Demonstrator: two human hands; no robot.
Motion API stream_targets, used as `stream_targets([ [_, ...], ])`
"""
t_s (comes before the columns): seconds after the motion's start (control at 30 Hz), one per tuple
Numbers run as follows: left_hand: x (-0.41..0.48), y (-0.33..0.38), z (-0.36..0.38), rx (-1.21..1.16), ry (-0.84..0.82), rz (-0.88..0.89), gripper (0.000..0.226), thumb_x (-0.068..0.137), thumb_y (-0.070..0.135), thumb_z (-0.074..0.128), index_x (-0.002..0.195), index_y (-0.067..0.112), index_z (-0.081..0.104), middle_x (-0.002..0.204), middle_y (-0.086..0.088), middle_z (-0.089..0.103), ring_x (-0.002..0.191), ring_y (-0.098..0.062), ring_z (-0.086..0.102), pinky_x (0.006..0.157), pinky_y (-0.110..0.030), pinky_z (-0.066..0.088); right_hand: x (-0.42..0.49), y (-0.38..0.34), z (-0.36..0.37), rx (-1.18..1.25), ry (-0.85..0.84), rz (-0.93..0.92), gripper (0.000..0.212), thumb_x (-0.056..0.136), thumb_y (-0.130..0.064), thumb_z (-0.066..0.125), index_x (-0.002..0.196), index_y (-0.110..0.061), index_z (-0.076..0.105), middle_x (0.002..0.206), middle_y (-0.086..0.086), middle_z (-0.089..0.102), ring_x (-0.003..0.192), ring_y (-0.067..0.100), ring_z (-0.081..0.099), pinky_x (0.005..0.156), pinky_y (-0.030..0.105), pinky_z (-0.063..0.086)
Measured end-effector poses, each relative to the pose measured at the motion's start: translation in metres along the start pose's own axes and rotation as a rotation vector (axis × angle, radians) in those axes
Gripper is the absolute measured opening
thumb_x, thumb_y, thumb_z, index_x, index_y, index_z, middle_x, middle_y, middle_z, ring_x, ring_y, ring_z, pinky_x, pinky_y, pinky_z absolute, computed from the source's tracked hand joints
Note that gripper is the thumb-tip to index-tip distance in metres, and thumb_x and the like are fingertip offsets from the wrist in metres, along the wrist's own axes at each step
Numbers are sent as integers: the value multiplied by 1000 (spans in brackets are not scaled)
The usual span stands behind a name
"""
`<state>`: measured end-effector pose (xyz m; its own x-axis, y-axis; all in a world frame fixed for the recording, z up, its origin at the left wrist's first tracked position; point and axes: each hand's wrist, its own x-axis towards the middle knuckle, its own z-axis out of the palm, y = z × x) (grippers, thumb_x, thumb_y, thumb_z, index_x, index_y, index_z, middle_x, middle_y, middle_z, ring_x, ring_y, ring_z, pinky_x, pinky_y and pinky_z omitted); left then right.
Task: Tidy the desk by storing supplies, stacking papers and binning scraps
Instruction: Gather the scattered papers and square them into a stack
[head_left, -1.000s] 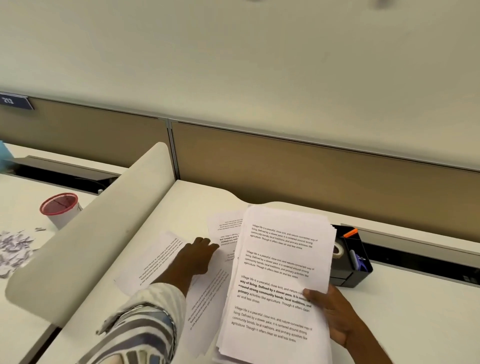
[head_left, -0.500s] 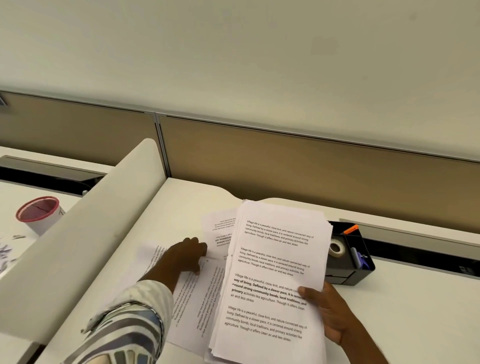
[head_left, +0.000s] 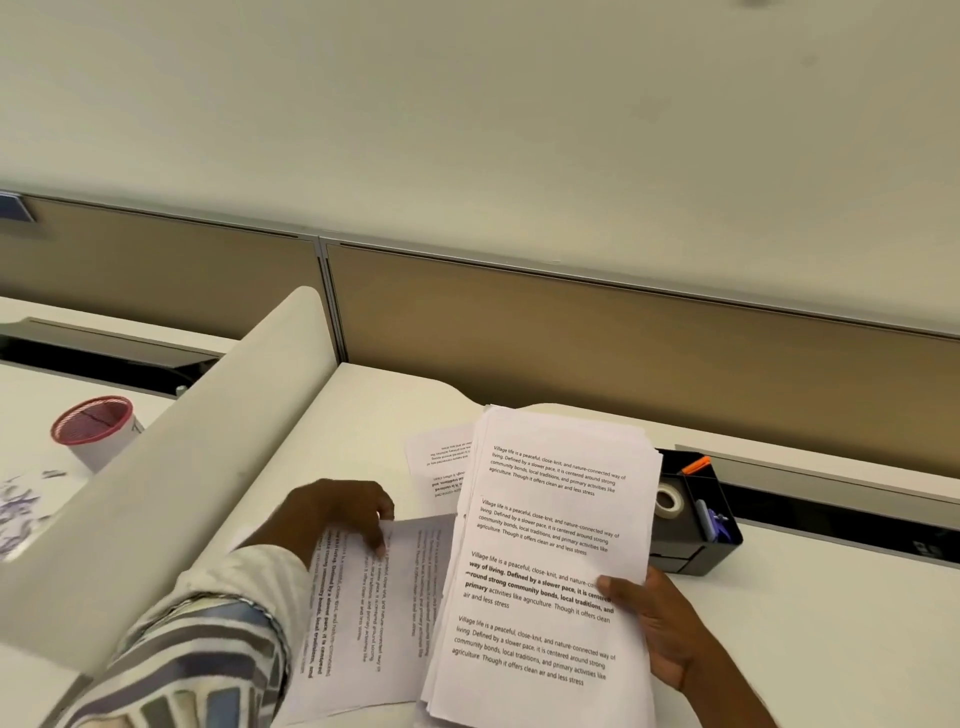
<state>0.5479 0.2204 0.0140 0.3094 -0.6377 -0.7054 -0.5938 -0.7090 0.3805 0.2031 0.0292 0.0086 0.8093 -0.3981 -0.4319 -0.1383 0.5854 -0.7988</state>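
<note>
- Honestly, the nearest worry is the stack of printed sheets (head_left: 550, 561). The right hand (head_left: 662, 623) grips it by one edge only, thumb pressed on top and fingers hidden underneath, and it looks tilted up off the desk (head_left: 831, 623). The edges are fanned, so a tilt could spill the lower pages.
- Beside it, the left hand (head_left: 337, 514) pinches the top edge of a loose sheet (head_left: 363, 613) with curled fingers. The sheet runs partly under the stack, so a quick yank could crease it.
- A bit further out, an upside-down sheet (head_left: 439, 462) lies flat, half tucked behind the stack. Easy to miss, I'd guess.
- Right of that, the black organizer (head_left: 698, 540) holding the tape roll (head_left: 669, 501) and orange marker (head_left: 696, 464) sits near the stack's corner. A careless swing might bump it.
- Way off past the divider (head_left: 182, 493), paper scraps (head_left: 21, 509) lie near the red mesh cup (head_left: 93, 421), not binned yet.
</note>
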Motion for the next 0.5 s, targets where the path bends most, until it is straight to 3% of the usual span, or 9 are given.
stream_targets([
  [0.07,-18,-3,-8,-225,-54,-3,25,70,17,82,88,14,65,92,-13,72,85,-31,69,73,-35,58,-5,0,3,3,-6,-9,73,55,-4,80,123,1,56,119,27,64,103,47,63,77,51,56],
  [0.13,-36,-5,-13,-488,-81,39,35,74,12,79,104,3,63,105,-24,70,96,-40,68,85,-49,56,-10,-1,7,7,-15,-20,74,54,-4,80,124,0,55,119,27,64,104,48,63,78,52,56],
  [0.3,-68,14,-5,-1055,-18,327,51,80,8,71,126,-5,51,125,-32,58,112,-47,58,88,-50,54,-25,-5,18,33,-33,-39,75,52,-4,80,123,-1,56,118,27,64,103,48,63,76,52,56],
  [0.5,-81,52,43,-1334,34,512,47,86,8,61,129,-5,51,129,-35,53,110,-50,58,91,-58,49,-41,-15,31,24,-72,-49,76,56,-3,79,128,1,53,124,28,60,111,49,59,91,61,48],
])
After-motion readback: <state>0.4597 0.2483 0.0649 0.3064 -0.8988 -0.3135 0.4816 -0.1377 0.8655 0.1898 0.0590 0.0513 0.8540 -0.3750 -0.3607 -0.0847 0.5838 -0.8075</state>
